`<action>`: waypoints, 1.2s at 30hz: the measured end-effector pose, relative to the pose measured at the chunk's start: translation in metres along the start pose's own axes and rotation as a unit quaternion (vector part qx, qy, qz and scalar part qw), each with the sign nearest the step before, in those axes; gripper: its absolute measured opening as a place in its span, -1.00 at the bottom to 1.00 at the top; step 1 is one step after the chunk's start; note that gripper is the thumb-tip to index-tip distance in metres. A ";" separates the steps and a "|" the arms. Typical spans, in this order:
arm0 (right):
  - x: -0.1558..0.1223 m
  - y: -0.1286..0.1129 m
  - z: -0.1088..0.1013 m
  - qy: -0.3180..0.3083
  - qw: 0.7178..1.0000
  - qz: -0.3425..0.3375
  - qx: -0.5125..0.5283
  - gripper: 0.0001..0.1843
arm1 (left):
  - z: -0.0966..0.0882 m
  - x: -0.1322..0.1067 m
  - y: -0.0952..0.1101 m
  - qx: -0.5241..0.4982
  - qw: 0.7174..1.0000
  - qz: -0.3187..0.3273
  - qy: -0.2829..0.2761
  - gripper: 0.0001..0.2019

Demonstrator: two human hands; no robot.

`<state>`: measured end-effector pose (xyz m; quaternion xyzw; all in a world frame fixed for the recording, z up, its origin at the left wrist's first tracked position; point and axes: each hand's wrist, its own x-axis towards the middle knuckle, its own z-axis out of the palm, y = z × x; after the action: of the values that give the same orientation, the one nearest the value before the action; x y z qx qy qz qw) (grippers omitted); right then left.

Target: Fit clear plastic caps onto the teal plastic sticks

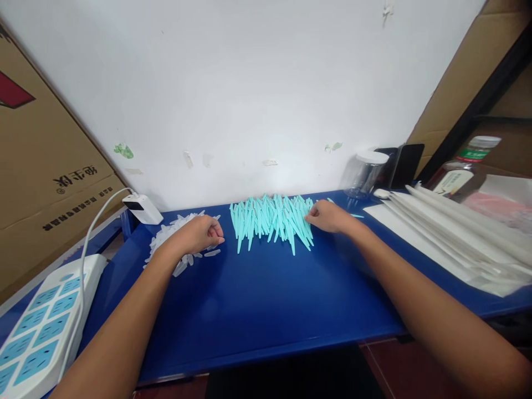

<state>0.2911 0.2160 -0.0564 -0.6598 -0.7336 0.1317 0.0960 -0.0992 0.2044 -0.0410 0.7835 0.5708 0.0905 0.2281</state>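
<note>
A heap of turquoise tapered plastic sticks [270, 216] lies at the back middle of the blue table, most with their narrow ends toward me. My right hand [326, 216] is at the heap's right edge, fingers pinched against the outermost turquoise stick. To the left is a pile of small translucent white plastic pieces [168, 233], partly covered by my left forearm. Over the pile's right side, my left hand [203, 234] has its fingers curled together, thumb near the index finger. Whatever may be between those fingertips is hidden.
A power strip [41, 321] and a white plug-in charger [143, 209] with a cable stand left. On the right are a lidded clear jar [364, 174], a stack of white bags [453, 238] and a bottle [461, 166]. The wall [257, 100] closes off the back.
</note>
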 end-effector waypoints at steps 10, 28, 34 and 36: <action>-0.001 -0.004 0.005 -0.017 0.995 0.047 0.085 -0.76 | -0.015 -0.009 0.009 0.036 0.999 0.008 0.037 -0.64; -0.009 -0.010 0.000 -0.045 0.973 0.084 0.211 -0.43 | -0.004 -0.007 0.026 -0.108 0.991 0.074 0.026 -0.60; -0.005 -0.005 -0.007 0.093 0.983 0.028 0.154 -0.75 | 0.014 -0.002 0.038 -0.309 0.942 0.094 0.092 -0.48; -0.007 -0.008 -0.009 0.148 0.970 -0.033 0.192 -0.80 | 0.020 -0.001 0.041 -0.364 0.920 0.084 0.114 -0.51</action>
<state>0.2869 0.2091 -0.0446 -0.6165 -0.6935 0.1682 0.3326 -0.0567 0.1888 -0.0398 0.6757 0.4525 0.4001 0.4226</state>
